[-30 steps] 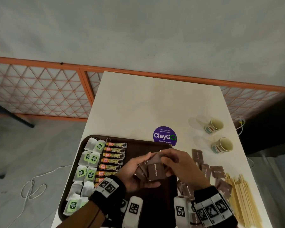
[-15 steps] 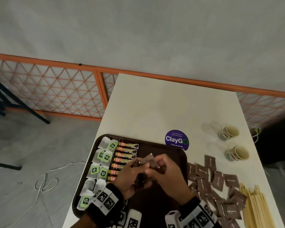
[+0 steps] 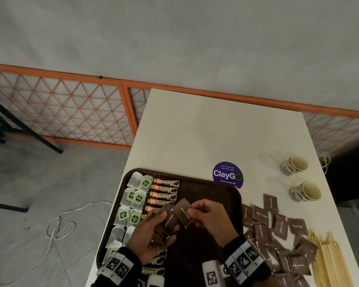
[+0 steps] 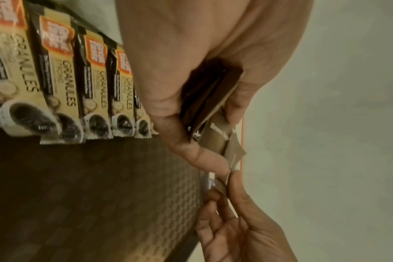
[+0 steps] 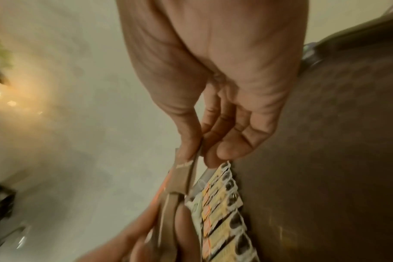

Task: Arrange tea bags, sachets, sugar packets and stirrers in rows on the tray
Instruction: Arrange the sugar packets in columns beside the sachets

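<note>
Here both hands work above the bare middle of the tray (image 3: 234,195), just right of the sachets (image 3: 164,190) already laid in a row. The left hand (image 3: 151,235) has its fingers curled round a small stack of brown sugar packets (image 3: 168,220), thumb lying across the top one. The right hand (image 3: 211,214) pinches a single packet (image 3: 184,212) by its right edge between thumb and forefinger; that packet overlaps the stack, and I cannot tell whether it has come fully free.

The relation that counts: the pinched packet juts leftward from the right hand, toward the sachets, its long axis running roughly away from the person and a little tilted. The open strip of tray right of the sachets lies directly beneath it, so the right hand is the nearer one to set it down, probably with a small turn to square it to the sachets.

Left of the sachets, the tea bags (image 3: 136,196) sit in pairs. Right of the tray, loose packets (image 3: 280,226) lie scattered on the bench (image 3: 216,131), with the wooden stirrers (image 3: 330,264) beyond them, not yet on the tray.
</note>
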Demonstrator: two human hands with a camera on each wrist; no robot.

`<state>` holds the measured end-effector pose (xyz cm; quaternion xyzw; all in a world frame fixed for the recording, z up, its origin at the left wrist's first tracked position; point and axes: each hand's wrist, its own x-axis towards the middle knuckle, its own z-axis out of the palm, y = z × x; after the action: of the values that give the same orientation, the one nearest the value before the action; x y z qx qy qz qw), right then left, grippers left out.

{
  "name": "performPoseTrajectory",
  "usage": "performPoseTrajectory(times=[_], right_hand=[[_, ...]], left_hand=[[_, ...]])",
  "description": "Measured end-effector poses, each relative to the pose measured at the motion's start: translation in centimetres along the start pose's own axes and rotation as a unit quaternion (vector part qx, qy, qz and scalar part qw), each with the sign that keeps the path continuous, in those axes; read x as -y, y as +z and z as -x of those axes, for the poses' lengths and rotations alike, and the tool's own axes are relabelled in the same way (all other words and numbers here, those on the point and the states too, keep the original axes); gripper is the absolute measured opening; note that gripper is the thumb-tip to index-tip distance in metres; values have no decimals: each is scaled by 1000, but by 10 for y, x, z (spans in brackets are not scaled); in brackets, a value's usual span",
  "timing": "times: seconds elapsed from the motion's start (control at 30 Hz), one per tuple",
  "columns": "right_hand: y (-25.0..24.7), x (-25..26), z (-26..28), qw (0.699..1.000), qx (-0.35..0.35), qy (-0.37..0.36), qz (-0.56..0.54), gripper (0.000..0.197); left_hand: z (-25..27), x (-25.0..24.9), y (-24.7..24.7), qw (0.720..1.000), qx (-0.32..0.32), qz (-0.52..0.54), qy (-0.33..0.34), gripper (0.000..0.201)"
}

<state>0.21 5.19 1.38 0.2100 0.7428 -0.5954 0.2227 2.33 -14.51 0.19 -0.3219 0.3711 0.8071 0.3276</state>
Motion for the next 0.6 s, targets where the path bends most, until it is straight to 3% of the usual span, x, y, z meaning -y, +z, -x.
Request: performPoseTrajectory(times=[0.07, 0.2, 0.27, 0.4, 0.6], right_hand=[[-9, 1, -17, 1000, -20, 9, 2, 10], [-20, 1, -63, 991, -61, -11, 120, 4], [-21, 3, -81, 982, -63, -22, 176, 10], [-17, -2, -86, 935, -148, -41, 319, 26], [11, -34, -72, 893, -92, -143, 417, 30]], left_hand=[[1, -4, -8, 1000, -5, -4, 10, 33], [8, -10, -26, 999, -13, -25, 19, 34], [11, -13, -35, 999, -11, -44, 27, 35], [19, -20, -46, 998, -10, -46, 39, 34], [25, -28, -54, 998, -16, -46, 40, 30]])
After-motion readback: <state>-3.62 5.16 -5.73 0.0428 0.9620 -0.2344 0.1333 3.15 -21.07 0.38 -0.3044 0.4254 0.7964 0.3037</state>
